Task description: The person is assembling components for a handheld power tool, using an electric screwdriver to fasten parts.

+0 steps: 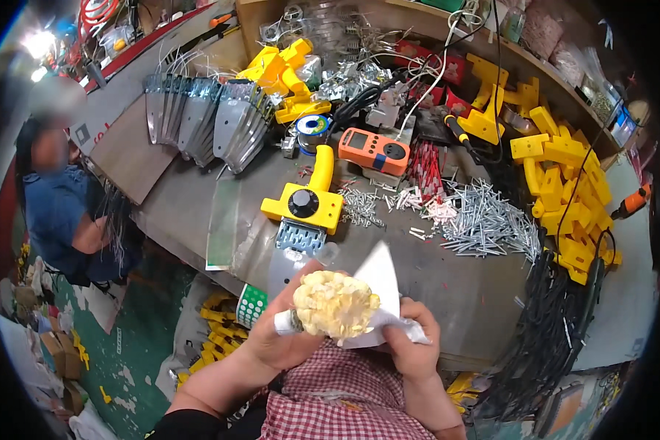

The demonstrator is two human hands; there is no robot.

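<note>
Head view: pale yellow clump held in front of the apron at the near edge of the bench

A lumpy, pale yellow clump [335, 306] is held up over the near edge of the workbench [484, 293]. The left hand [271, 341] grips it from the left, its fingers partly hidden behind it; something white sits by that thumb, too unclear to identify. The right hand [414, 341] pinches a thin white sheet [379, 282], which rises in a point behind the clump's right side. Below both hands is a red-and-white checked apron [345, 389].

Just beyond the hands, a yellow handled housing [323, 198] with a black dial lies on the bench, joined to a metal bracket [301, 236]. To its left, near the bench edge, is a roll with green dots [251, 306]. Farther back are an orange meter [374, 152] and a spool of wire [312, 126]. A heap of screws [489, 220] lies to the right, beside piled yellow parts [565, 191] and a bundle of black cables [532, 330]. Fanned metal plates [238, 125] stand at the back left. Well apart, at far left, sits a co-worker in blue [59, 213].
</note>
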